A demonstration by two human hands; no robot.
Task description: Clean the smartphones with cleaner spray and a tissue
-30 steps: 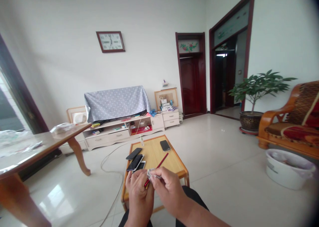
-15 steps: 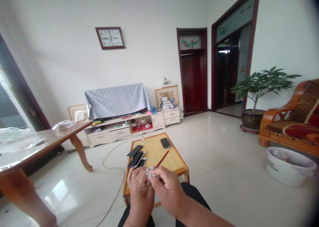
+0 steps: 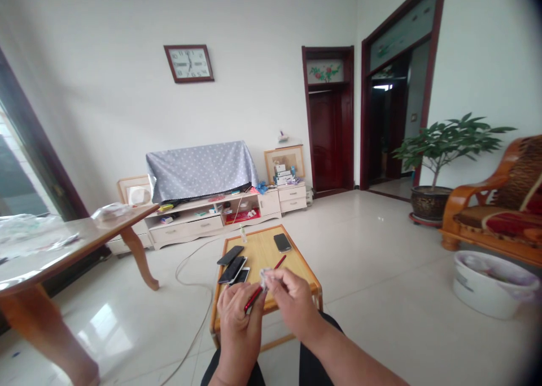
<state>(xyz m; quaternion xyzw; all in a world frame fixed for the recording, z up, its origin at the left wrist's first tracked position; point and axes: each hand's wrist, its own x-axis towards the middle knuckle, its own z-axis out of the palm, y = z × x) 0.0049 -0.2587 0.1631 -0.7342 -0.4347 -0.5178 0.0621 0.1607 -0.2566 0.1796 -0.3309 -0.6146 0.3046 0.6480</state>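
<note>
My left hand (image 3: 237, 312) is closed around a slim, glossy red bar-like object (image 3: 253, 299). It slants away to the upper right, and its exact kind does not show. My right hand (image 3: 293, 295) pinches a small crumpled whitish cloth or tissue (image 3: 264, 277) against the middle of the red object. Both hands are held over the near part of a low wooden table (image 3: 265, 242). Just beyond my left hand, several phones lie overlapping, a dark phone (image 3: 230, 255) among them. Another dark phone (image 3: 282, 242) lies alone towards the far right corner.
A small clear bottle (image 3: 243, 235) stands at the table's far edge. On the left is a larger table (image 3: 139, 211) with plastic bags; a cable (image 3: 207, 285) runs over the floor. A white bucket (image 3: 486, 290) and a wooden armchair (image 3: 457, 205) are to the right, a TV cabinet (image 3: 186, 231) ahead.
My right hand has moved up and to the right with the whitish cloth, along the red object. More of the red object's near end now shows by my left hand.
</note>
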